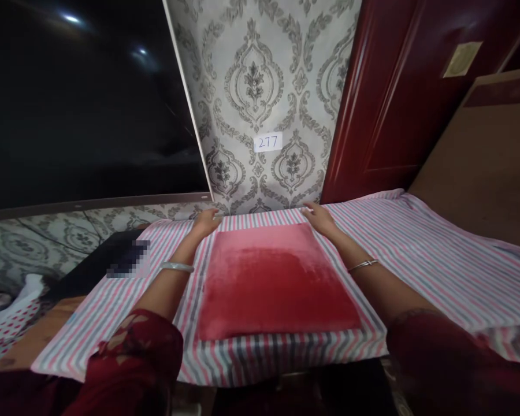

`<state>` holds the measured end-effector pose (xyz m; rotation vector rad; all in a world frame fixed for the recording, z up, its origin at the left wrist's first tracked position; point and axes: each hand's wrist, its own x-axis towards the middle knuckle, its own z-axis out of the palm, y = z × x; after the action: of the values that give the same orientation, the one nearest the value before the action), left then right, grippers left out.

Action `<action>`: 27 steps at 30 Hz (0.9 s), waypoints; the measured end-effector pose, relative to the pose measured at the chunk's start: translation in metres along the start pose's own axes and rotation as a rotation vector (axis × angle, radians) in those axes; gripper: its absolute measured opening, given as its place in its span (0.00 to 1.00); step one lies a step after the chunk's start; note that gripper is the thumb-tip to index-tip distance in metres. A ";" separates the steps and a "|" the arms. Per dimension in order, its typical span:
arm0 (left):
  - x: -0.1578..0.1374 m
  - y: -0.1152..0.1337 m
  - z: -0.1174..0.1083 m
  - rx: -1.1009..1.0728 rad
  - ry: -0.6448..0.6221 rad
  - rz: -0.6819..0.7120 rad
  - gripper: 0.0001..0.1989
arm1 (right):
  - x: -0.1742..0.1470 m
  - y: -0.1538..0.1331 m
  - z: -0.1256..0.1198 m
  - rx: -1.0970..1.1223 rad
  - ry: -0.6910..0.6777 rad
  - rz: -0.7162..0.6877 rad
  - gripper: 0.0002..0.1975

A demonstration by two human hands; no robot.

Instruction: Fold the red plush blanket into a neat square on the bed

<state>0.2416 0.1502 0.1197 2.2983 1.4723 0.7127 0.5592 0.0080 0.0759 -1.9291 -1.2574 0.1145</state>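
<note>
A flat red square of plush-looking cloth (281,289) lies on a striped cloth (416,254); its far part looks paler pink. My left hand (207,222) is just beyond the square's far left corner, over the striped cloth, with fingers stretched apart. Near the far right corner is my right hand (320,219), its thumb and fingers also spread. Neither hand holds anything that I can see. Whether the fingertips touch the striped cloth, I cannot tell.
A large dark television screen (86,104) stands at the left. Patterned wallpaper with a paper label (267,141) is behind. To the right are a dark red door (381,86) and a big cardboard box (485,156). A blurred-out object (130,259) lies left.
</note>
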 end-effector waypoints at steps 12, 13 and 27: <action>-0.053 -0.007 0.132 0.422 -0.165 0.250 0.30 | -0.055 0.009 0.095 -0.518 -0.291 -0.198 0.28; -0.053 -0.010 0.133 0.423 -0.161 0.256 0.30 | -0.055 0.013 0.096 -0.517 -0.285 -0.205 0.29; -0.051 -0.009 0.127 0.351 -0.113 0.234 0.28 | -0.052 0.018 0.098 -0.484 -0.238 -0.208 0.28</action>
<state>0.2895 0.1078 -0.0013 2.7587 1.3810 0.3958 0.4993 0.0200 -0.0189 -2.2185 -1.7632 -0.0784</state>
